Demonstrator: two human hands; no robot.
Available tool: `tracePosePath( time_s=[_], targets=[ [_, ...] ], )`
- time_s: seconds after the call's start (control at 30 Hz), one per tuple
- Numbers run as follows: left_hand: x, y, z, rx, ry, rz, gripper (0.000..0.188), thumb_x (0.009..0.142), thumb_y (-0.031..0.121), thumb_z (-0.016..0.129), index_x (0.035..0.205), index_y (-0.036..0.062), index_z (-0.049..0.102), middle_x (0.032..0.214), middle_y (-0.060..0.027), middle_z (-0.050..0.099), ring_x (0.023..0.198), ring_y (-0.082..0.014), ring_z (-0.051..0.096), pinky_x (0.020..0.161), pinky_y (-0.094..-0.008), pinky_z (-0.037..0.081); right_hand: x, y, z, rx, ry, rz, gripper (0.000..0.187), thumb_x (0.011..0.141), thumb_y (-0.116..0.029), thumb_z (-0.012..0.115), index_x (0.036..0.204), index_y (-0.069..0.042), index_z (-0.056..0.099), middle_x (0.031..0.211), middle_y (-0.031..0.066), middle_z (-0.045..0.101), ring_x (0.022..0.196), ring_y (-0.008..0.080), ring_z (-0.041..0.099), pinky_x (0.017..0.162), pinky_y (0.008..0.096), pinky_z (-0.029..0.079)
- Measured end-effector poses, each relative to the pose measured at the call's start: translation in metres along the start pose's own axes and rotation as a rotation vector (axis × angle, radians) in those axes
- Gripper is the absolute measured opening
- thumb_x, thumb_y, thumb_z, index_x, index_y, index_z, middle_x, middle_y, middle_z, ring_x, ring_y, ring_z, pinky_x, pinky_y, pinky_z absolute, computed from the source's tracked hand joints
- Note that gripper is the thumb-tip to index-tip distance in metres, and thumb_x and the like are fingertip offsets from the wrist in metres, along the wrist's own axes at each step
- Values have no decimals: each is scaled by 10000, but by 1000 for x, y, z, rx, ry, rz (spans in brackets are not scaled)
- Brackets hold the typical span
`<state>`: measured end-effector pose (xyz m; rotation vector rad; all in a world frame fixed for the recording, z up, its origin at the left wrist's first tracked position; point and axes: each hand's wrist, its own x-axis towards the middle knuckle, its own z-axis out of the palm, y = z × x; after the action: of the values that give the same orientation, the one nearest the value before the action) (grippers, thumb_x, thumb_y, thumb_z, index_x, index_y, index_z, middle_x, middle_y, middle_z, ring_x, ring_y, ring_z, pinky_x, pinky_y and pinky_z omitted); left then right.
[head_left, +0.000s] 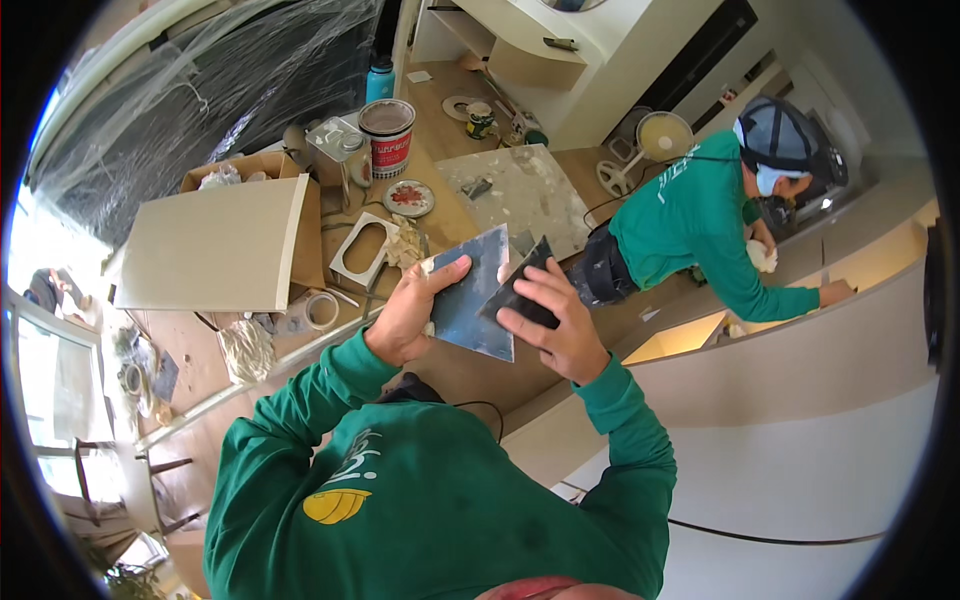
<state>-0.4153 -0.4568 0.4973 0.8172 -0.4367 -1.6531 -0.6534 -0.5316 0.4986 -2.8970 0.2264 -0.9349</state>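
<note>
My left hand (405, 312) grips a blue-grey flat plate (470, 315), its thumb lying over the face and the other fingers behind. The plate looks like a metal filling knife blade with worn, whitish edges. In my right hand (562, 330) is a smaller dark flat spreader (522, 292), tilted, its edge against or very close to the plate's right side. A small pale pinkish spot shows between the two; I cannot make out what it is.
Left stand a cardboard box (306, 235), a beige panel (215, 245), a filler can (387, 140) and its stained lid (409, 198). A spattered board (515, 195) lies ahead. At right a co-worker (690, 215) in green leans over a curved ledge (780, 380).
</note>
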Motion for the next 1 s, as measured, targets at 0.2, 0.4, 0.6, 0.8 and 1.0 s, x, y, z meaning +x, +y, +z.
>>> tracePosePath(
  time_s=[0.2, 0.4, 0.6, 0.8, 1.0],
  targets=[
    [3, 22, -34, 4, -85, 83, 275, 1008, 197, 635, 1161, -29, 666, 1029, -106, 741, 845, -179, 742, 763, -328, 629, 32, 17, -41, -346, -328, 8, 589, 805, 7, 607, 1341, -234, 655, 1294, 92, 567, 1278, 309, 537, 1150, 581, 390],
    [2, 52, -27, 350, -23, 281, 288, 977, 176, 685, 1143, -58, 656, 953, -108, 740, 762, -144, 722, 695, -287, 608, 91, -5, -60, -355, -374, -68, 532, 842, -50, 591, 1340, -225, 653, 1297, 89, 571, 1276, 286, 540, 1138, 561, 392],
    [14, 54, -34, 372, -57, 338, 295, 964, 188, 708, 1131, -51, 663, 927, -87, 737, 727, -116, 705, 674, -261, 595, 106, -13, -72, -380, -400, -24, 555, 835, -29, 588, 1352, -222, 647, 1314, 91, 568, 1266, 286, 544, 1135, 561, 396],
    [8, 58, -19, 191, -5, 152, 278, 972, 199, 692, 1150, -12, 665, 1002, -80, 735, 784, -119, 714, 707, -268, 596, 97, -15, -78, -237, -284, 38, 592, 807, 30, 623, 1329, -246, 673, 1327, 81, 569, 1269, 305, 560, 1152, 576, 384],
    [1, 51, -3, 7, -92, 24, 288, 989, 237, 653, 1157, 3, 660, 1026, -86, 733, 831, -167, 738, 752, -315, 626, 62, 10, -54, -253, -125, 6, 558, 826, 10, 634, 1323, -240, 667, 1312, 95, 552, 1251, 325, 568, 1145, 575, 401]
  ],
)
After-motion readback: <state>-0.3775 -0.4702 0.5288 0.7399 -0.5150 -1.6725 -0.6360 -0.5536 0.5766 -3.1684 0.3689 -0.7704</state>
